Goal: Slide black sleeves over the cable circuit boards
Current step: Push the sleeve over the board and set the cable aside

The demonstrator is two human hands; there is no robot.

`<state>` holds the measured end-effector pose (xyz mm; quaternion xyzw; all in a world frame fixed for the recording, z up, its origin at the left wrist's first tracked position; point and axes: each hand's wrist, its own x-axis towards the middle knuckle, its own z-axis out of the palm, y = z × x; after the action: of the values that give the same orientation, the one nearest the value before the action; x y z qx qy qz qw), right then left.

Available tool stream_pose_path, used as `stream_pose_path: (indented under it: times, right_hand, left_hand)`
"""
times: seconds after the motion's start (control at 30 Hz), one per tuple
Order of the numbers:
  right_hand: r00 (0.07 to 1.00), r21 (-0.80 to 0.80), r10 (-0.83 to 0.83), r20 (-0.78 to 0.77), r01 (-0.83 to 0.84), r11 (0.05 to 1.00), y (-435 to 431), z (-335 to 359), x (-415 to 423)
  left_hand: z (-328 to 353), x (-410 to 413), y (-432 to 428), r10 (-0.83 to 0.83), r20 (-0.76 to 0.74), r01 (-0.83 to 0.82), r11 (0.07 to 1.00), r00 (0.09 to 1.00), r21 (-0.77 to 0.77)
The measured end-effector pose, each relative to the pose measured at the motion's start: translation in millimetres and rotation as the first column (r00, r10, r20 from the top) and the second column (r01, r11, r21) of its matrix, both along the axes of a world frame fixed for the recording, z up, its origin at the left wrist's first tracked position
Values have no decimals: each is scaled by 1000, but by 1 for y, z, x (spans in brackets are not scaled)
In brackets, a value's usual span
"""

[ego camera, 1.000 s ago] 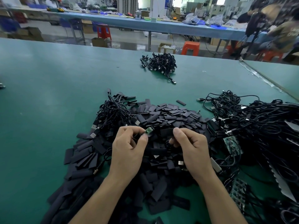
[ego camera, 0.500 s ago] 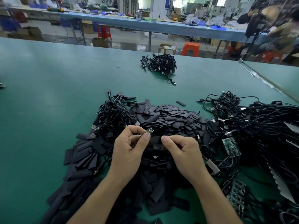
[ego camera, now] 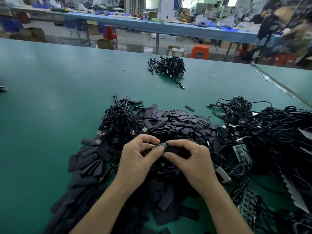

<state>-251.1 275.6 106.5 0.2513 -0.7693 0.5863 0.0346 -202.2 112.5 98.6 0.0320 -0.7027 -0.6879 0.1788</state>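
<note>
Now, over the green table (ego camera: 50,98), left hand (ego camera: 136,159) pinches circuit board (ego camera: 159,145), right hand (ego camera: 194,162) black sleeve (ego camera: 173,149).

Head-worn camera looks forward and down, close over left hand (ego camera: 140,159) and right hand (ego camera: 191,162).

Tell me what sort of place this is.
Most likely an electronics assembly workshop: a long green worktable, a heap of black sleeves, tangled cables, and another bench with plastic stools behind.
</note>
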Motion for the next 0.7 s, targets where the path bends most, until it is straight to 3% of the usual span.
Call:
stream_pose_path:
  times: [0.3, 0.5, 0.6, 0.7]
  right_hand:
    - [998, -81, 13, 61, -8, 997, 1, -3, -2]
    - [996, -50, 23, 81, -19, 999, 1, -2, 0]
    - [993, 80, -114, -34, 117, 990, 0, 2, -1]
    - [920, 271, -333, -208, 381, 884, -1, 7, -11]
  left_hand:
    - [-2, -2, 1, 14, -3, -14, 1000, 1000, 2]
    - [-2, -1, 1, 2, -9, -2, 1000, 1000, -19]
    - [-4, -1, 2, 45, -9, -45, 996, 999, -71]
    - [-6, -1, 0, 91, -4, -90, 977, 996, -194]
